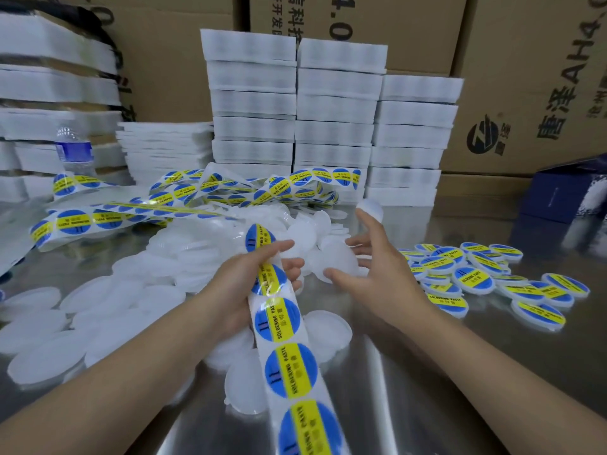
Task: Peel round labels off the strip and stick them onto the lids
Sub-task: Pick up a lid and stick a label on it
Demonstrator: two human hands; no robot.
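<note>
Head view. The left grip (253, 277) pinches the label strip (284, 326), which runs down toward the viewer; one round blue-and-yellow label (258, 238) stands above its fingers. The right grip (371, 267), fingers spread, has its thumb tip against a blank white lid (336, 259). Blank lids (98, 307) lie heaped on the left of the metal bench (427, 372), labelled lids (476, 277) on the right. Behind: tangled strip (197, 198), a water bottle (74, 149), stacked white trays (328, 110) and cardboard boxes (525, 77).
</note>
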